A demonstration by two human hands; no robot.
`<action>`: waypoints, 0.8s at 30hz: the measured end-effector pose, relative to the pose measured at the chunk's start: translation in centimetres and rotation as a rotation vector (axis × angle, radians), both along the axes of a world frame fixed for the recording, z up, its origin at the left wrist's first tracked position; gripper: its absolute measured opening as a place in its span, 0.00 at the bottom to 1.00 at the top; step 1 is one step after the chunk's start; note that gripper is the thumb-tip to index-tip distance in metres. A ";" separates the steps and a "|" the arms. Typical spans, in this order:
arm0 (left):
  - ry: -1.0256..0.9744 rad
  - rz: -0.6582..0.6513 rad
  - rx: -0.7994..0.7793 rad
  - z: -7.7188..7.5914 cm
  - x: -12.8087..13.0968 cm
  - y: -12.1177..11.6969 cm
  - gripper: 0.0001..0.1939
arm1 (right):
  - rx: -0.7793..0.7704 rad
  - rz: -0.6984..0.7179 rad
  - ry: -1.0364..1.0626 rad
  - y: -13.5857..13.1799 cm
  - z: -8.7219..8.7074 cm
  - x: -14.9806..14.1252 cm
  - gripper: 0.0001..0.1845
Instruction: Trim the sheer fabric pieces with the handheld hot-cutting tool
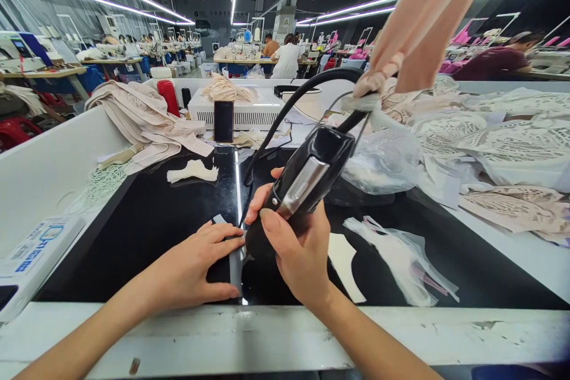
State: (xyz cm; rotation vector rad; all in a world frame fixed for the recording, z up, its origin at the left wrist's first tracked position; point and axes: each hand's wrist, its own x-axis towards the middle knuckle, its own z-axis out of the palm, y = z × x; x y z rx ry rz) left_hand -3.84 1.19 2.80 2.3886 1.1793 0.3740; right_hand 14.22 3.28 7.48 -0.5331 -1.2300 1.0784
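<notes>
My right hand (300, 252) is wrapped round a black corded hand tool (307, 175) with a silver switch plate on its side. The tool is tilted, its lower end down at the black work surface (146, 237), where the tip is hidden. Beside it, my left hand (200, 264) lies with its fingers stretched out, pressing on a narrow translucent strip (235, 267). To the right of my right hand lie a cream fabric piece (345, 264) and some sheer white fabric (403, 258). Farther back on the left is another cream piece (192, 171).
Peach fabric strips (423, 24) hang by the tool's cord (307, 80). A phone (223, 120) leans on a white box (258, 111). Beige fabric (138, 113) is piled left, lacy pieces (512, 142) right, near a clear plastic bag (383, 157). A white box-like device (40, 255) stands front left.
</notes>
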 end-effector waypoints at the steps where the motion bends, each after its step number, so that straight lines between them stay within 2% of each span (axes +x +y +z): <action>1: -0.009 -0.004 0.007 0.0 0.0 0.0 0.36 | -0.006 0.013 0.013 -0.1 0.0 0.0 0.15; 10: -0.049 -0.010 -0.012 0.7 0.1 0.0 0.36 | -0.010 0.107 0.025 -1.1 0.1 0.0 0.16; 17: -0.063 -0.014 -0.018 0.7 0.0 -0.1 0.37 | -0.015 0.075 -0.008 -1.5 0.2 0.0 0.17; 24: -0.027 -0.003 -0.005 0.8 0.5 -0.1 0.36 | -0.013 0.030 -0.021 -1.3 -0.7 0.5 0.17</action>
